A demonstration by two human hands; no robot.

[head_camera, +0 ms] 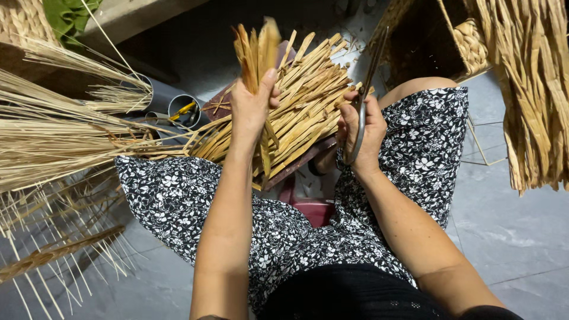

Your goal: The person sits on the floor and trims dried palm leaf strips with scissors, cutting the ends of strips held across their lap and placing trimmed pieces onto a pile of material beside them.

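Observation:
My left hand (252, 106) grips a small upright bundle of dried straw strips (256, 50), their tips fanning out above my fingers. My right hand (363, 131) holds a pair of metal scissors (368, 77), blades closed and pointing up and away. Between and behind both hands lies a heap of cut straw strips (308, 101) on a dark board (296, 166) that rests across my lap. I sit in black-and-white floral trousers (178, 189), knees spread.
Long bundles of pale reeds (53, 130) lie at the left beside grey pipe pieces (178, 106). A thick hank of dried straw (533, 89) hangs at the right. Woven baskets (471, 41) stand at the back. A red stool (314, 210) shows below me on grey floor tiles (515, 231).

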